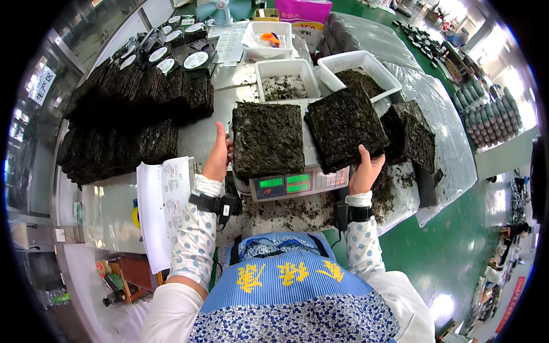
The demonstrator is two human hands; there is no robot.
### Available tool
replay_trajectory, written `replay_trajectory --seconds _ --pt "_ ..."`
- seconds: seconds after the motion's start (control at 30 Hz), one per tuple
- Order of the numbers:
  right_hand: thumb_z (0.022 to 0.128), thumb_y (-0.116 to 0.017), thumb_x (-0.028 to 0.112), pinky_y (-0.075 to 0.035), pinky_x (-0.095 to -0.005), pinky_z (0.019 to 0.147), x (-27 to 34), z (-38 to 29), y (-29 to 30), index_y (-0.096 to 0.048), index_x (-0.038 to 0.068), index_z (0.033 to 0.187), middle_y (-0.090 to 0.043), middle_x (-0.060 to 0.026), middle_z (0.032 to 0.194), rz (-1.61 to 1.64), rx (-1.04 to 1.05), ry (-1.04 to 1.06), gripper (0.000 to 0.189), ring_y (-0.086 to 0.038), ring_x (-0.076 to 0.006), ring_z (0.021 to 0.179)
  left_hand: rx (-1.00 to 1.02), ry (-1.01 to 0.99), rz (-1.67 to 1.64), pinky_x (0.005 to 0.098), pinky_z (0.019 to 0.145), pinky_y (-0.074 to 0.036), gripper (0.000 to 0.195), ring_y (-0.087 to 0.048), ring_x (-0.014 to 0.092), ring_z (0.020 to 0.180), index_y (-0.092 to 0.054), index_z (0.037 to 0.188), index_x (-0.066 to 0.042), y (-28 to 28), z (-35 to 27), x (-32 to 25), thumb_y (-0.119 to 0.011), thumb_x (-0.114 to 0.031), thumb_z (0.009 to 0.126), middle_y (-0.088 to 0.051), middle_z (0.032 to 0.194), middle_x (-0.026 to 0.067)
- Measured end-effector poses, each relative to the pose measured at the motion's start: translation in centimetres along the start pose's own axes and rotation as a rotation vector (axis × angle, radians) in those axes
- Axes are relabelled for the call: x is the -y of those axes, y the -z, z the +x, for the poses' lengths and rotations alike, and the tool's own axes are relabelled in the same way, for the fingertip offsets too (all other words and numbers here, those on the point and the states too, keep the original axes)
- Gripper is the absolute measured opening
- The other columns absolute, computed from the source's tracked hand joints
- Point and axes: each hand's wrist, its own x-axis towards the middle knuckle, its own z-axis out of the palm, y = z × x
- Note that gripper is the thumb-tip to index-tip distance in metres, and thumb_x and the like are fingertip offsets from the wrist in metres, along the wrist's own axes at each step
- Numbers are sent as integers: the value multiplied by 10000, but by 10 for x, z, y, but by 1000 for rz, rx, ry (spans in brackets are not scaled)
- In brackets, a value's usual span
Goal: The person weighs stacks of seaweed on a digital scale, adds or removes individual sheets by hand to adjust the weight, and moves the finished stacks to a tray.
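Observation:
My left hand (218, 154) is at the left edge of a square stack of dark dried seaweed sheets (268, 139), thumb pointing up; its fingers partly hide behind that stack. With my right hand (366, 169) I grip the lower right corner of a second seaweed stack (345, 128), tilted, thumb on top. Both stacks are over a digital scale (300, 183) with lit green displays. Right of the held stack, more seaweed sheets (418, 135) lie on plastic wrapping.
Rows of seaweed stacks (141, 90) and labelled black packs (171, 36) fill the left. Three white plastic bins (287, 64) stand behind the scale, two with seaweed crumbs. An open paper booklet (161, 210) lies front left. Plastic-covered bundles (446, 141) are at the right. Crumbs are scattered around the scale.

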Motion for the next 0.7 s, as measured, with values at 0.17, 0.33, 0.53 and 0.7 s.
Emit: replay_trajectory --seconds 0.17,0.33,0.53,0.7 --pt "775 -664 -60 -463 -375 1007 52 -59 -74 -523 11 1253 -565 -183 1300 -595 704 638 504 -586 -309 1177 259 -8 -107 239 714 -448 872 -556 93 785 -561 1281 -23 -35 -51 -32 -335 -779 909 -612 963 3" --pt "747 -793 212 -377 -456 1090 44 -94 -87 -566 73 1275 -524 -183 1383 -795 1316 663 591 -453 -354 1338 277 -113 -73 305 873 -521 457 -651 157 970 -589 1209 5 -26 -44 -24 -747 -262 873 -674 1106 75" --pt "799 -818 199 -362 -372 1096 17 -8 -87 -249 -18 1495 -511 -155 1383 -289 733 -463 925 -460 -239 1301 287 -270 -14 357 1018 -448 919 -520 242 1203 -276 1425 21 -26 -49 -12 -865 -143 739 -485 1341 153" --pt "751 -827 25 -389 -342 1075 28 22 -79 -217 8 1531 -504 -104 1390 -139 1097 -345 990 -474 -179 1276 362 -571 328 390 1109 -357 1091 -425 232 1307 -174 1481 -5 -26 -37 -29 -905 -126 680 -403 1416 150"
